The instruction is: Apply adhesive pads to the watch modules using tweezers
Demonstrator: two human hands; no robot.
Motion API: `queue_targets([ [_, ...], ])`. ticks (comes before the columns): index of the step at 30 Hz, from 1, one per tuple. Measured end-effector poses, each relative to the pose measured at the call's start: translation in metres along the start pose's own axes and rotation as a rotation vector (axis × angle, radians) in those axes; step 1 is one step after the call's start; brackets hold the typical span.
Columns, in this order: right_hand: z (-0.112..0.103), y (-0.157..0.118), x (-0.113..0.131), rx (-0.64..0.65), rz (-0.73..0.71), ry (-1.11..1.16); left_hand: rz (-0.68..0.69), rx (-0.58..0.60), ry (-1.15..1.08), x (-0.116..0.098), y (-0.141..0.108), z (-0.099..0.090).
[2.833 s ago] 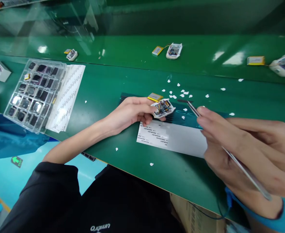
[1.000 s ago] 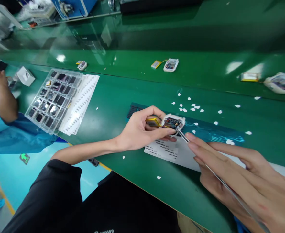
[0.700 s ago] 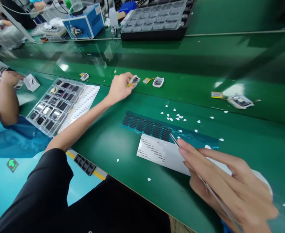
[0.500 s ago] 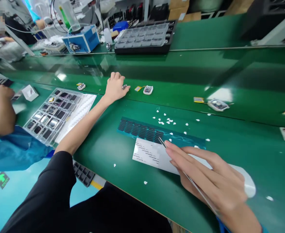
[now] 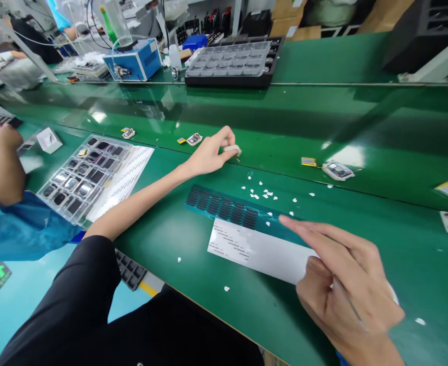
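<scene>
My left hand [image 5: 212,151] is closed on a small white device [image 5: 232,148] at the near edge of the green belt. My right hand [image 5: 346,284] holds thin metal tweezers [image 5: 349,305], which lie back across the palm, and its index finger points left. Below that finger runs a white printed strip [image 5: 262,255], partly covered by the hand. A blue film [image 5: 224,207] with rows of black pieces lies just beyond the strip. Small white tabs [image 5: 265,194] are scattered around the film. Another opened device [image 5: 194,139] with a yellow battery sits left of my left hand.
A clear tray [image 5: 84,178] of dark screens stands at the left beside a printed sheet [image 5: 132,175]. A person's blue sleeve [image 5: 18,223] and hand are at the far left. More opened devices [image 5: 338,170] lie on the belt. A blue box [image 5: 134,60] stands behind.
My left hand has moved right and toward me with the white device lifted in it. My right hand has moved right, and the tweezers' tip has swung away from the black pieces.
</scene>
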State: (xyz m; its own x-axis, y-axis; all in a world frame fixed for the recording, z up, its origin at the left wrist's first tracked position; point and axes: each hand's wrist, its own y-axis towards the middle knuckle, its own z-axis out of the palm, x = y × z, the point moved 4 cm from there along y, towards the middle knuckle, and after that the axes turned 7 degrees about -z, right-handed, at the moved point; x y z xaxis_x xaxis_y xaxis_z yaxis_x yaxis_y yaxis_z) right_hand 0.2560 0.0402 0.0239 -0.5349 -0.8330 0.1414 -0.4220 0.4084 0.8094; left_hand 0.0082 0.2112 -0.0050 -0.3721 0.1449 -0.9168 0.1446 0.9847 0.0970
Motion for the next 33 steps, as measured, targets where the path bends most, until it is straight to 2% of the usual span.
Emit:
queue_targets([
  [2,0.000,0.000,0.001,-0.006,0.001,0.020,-0.051,0.131,-0.277,-0.016,-0.041,0.023],
  [5,0.003,0.000,0.001,0.041,-0.001,0.048,-0.239,0.306,-0.533,-0.034,-0.100,0.057],
  [7,0.004,0.000,0.002,0.080,-0.006,0.031,-0.329,0.362,-0.628,-0.043,-0.127,0.070],
  [9,0.005,0.001,0.003,0.117,-0.016,0.006,-0.364,0.394,-0.744,-0.050,-0.142,0.075],
  [12,0.005,0.000,0.007,0.184,-0.006,-0.036,-0.355,0.400,-0.884,-0.055,-0.148,0.075],
  [14,0.005,-0.002,0.009,0.199,-0.001,-0.053,-0.356,0.386,-0.897,-0.054,-0.150,0.074],
  [21,0.011,-0.010,0.013,0.227,-0.014,0.006,-0.349,0.283,-0.770,-0.045,-0.156,0.076],
  [25,0.011,-0.011,0.014,0.231,0.042,0.055,-0.316,0.249,-0.685,-0.045,-0.158,0.077],
  [29,0.015,-0.011,0.013,0.350,0.052,0.038,-0.268,0.208,-0.594,-0.046,-0.157,0.074],
  [33,0.017,-0.006,0.006,0.273,0.061,0.074,-0.298,0.193,-0.576,-0.043,-0.154,0.072],
])
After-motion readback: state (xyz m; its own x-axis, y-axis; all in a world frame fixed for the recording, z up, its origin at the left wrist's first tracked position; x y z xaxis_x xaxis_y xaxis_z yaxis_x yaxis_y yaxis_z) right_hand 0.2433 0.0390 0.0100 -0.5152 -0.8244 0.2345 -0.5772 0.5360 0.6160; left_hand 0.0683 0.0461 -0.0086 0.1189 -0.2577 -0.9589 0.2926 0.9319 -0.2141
